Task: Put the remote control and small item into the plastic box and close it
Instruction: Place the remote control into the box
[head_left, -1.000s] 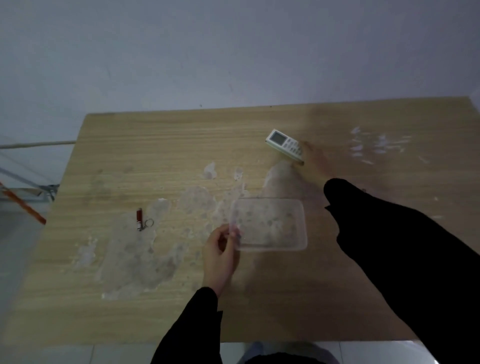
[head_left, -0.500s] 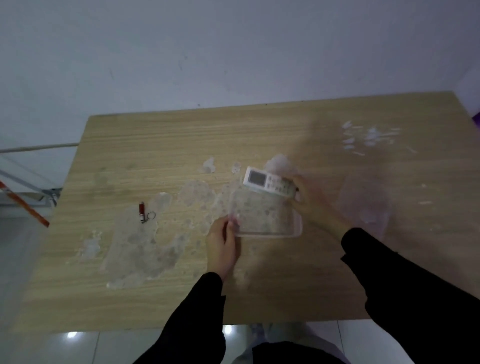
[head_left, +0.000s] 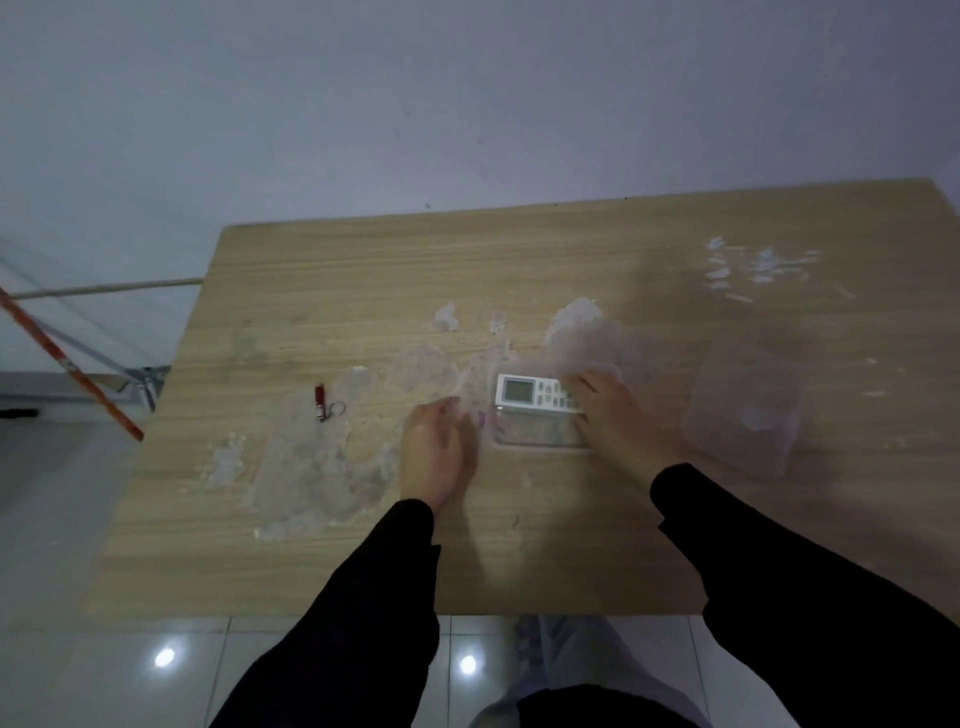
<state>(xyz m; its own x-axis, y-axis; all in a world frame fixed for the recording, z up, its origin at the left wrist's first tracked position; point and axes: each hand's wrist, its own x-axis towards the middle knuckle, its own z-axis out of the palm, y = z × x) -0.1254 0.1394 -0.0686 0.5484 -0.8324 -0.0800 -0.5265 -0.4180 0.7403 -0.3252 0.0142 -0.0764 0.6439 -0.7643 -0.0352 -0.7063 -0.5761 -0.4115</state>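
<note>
A clear plastic box (head_left: 537, 435) stands at the middle of the wooden table (head_left: 519, 545). The white remote control (head_left: 530, 393) with a small screen lies along the box's far side, inside or on its rim. My right hand (head_left: 615, 421) covers the remote's right end and grips it. My left hand (head_left: 439, 449) rests at the box's left edge, fingers curled against it. A small red item with a key ring (head_left: 324, 402) lies on the table to the left, apart from both hands. The clear lid (head_left: 743, 410) lies to the right of the box.
The tabletop has pale worn patches (head_left: 322, 467) around the middle and white scraps (head_left: 753, 267) at the far right. An orange pole (head_left: 67, 364) and a metal frame stand off the table's left edge. A grey wall lies behind the table.
My right hand carried the remote from the far middle of the table down onto the box. My left hand stayed at the box's left edge. The head view shifted, bringing the lid into sight.
</note>
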